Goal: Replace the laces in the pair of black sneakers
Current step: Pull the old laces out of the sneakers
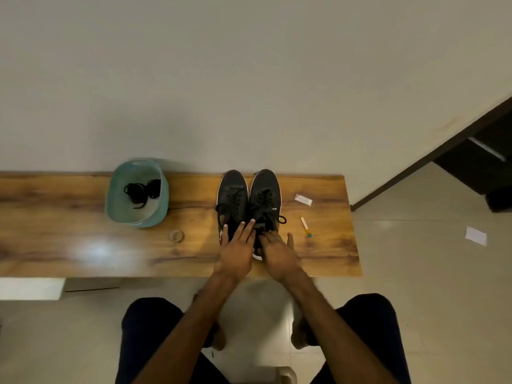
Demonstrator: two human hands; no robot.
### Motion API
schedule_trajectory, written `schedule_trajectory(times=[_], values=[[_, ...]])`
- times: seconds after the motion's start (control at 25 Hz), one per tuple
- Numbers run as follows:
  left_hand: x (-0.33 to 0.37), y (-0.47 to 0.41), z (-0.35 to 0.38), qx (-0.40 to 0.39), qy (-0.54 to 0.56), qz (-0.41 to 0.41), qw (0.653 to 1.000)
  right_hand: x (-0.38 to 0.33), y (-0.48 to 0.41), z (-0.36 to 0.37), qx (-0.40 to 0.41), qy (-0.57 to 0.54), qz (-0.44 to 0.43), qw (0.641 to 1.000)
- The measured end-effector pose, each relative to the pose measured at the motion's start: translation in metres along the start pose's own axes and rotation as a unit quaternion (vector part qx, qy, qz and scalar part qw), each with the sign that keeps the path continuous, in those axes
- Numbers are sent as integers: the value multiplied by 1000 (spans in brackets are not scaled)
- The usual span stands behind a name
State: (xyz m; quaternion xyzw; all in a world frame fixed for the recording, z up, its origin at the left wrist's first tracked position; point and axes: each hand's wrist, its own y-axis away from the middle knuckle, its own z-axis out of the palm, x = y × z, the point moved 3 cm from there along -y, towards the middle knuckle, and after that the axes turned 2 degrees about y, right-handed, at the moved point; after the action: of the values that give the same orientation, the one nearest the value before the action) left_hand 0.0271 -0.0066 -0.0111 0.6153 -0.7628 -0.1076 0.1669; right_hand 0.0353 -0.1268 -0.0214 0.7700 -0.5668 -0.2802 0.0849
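Sneakers (pixel 235 189) — 2, toes far, heels near — lie under both hands: left hand (pixel 237 245) flat on top, right hand (pixel 277 250) bent-fingered at the laces (pixel 263 200), grip unclear.

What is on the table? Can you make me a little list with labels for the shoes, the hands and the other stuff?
shoes: two black sneakers, side by side on the wooden table, toes toward the wall, laced
left hand: fingers straight, resting on the sneakers
right hand: fingers at the right shoe's opening; fingertips hidden, grip unclear
basket: teal, left of the shoes, black laces inside
small things: tape roll, white packet, thin stick
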Motion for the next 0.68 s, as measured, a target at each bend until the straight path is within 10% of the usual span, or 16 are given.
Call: schedule_trajectory(times=[0.28,0.68], values=[[1,-8,65,145,-78,73,984,20,1,61,128,-28,-26,991],[26,54,87,71,-80,43,993,19,43,93,173,-35,-75,981]])
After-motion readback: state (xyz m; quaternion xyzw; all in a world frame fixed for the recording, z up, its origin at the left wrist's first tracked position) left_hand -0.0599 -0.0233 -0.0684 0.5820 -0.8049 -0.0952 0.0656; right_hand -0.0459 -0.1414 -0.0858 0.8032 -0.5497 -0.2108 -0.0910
